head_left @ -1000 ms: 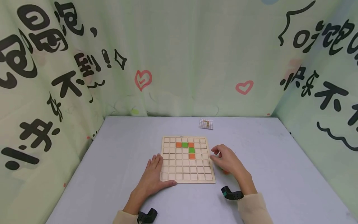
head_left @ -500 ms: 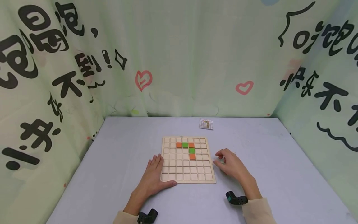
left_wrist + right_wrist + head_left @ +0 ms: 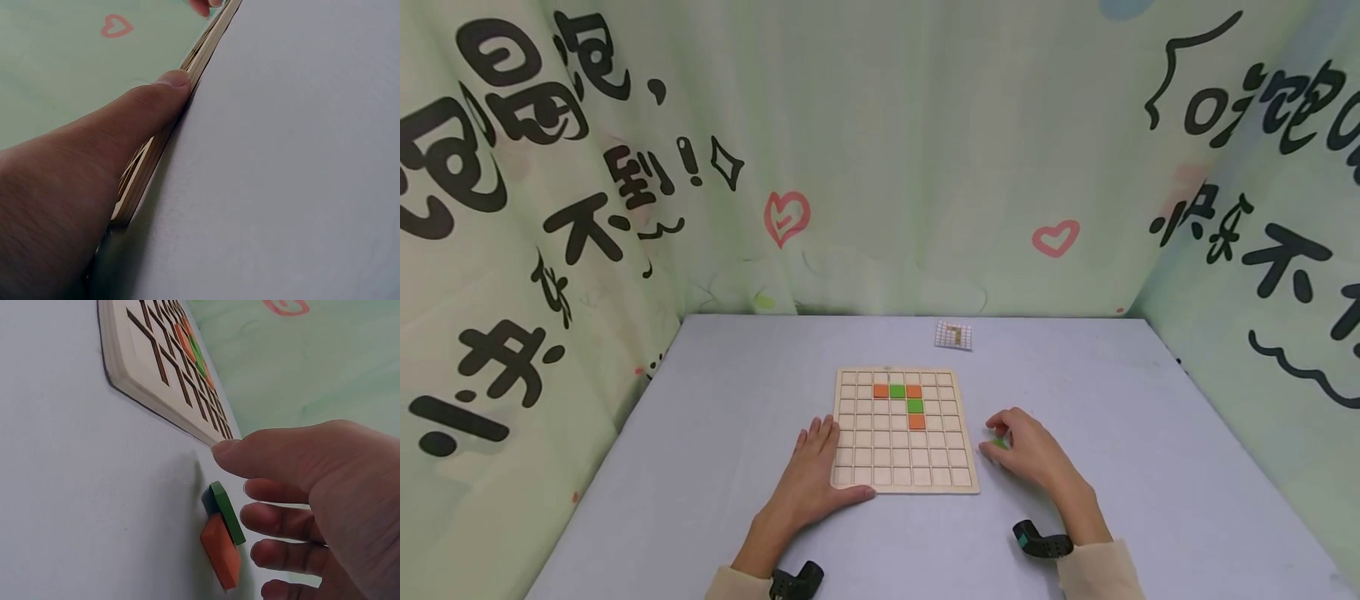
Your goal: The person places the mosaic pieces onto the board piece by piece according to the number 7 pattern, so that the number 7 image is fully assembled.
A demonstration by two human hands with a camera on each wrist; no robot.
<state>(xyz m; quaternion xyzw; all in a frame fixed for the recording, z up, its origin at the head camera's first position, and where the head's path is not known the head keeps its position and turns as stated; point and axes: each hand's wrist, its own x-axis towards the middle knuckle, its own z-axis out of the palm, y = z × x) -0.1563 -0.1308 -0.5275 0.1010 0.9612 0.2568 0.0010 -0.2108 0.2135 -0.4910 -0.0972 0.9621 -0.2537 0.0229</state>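
Observation:
A wooden grid board (image 3: 891, 461) lies on the table, with three orange tiles and two green tiles (image 3: 897, 391) set in its upper cells. My left hand (image 3: 816, 467) rests against it, fingers along the left edge and thumb (image 3: 164, 94) on the front edge. To the right of the board my right hand (image 3: 1030, 450) hovers low, fingers loosely bent and thumb apart from them. Beneath it, a loose green tile (image 3: 229, 514) leans against an orange tile (image 3: 220, 551) on the table. In the right wrist view no finger clearly grips either tile.
A small card with a printed grid pattern (image 3: 953, 335) lies behind the board near the table's far edge. Pale green curtains (image 3: 925, 167) with black writing and pink hearts hang behind and on both sides of the white table (image 3: 737, 375).
My right hand has moved away from the board's right edge, rightward and nearer to me, over the loose tiles. The left hand and the tiles on the board keep their places.

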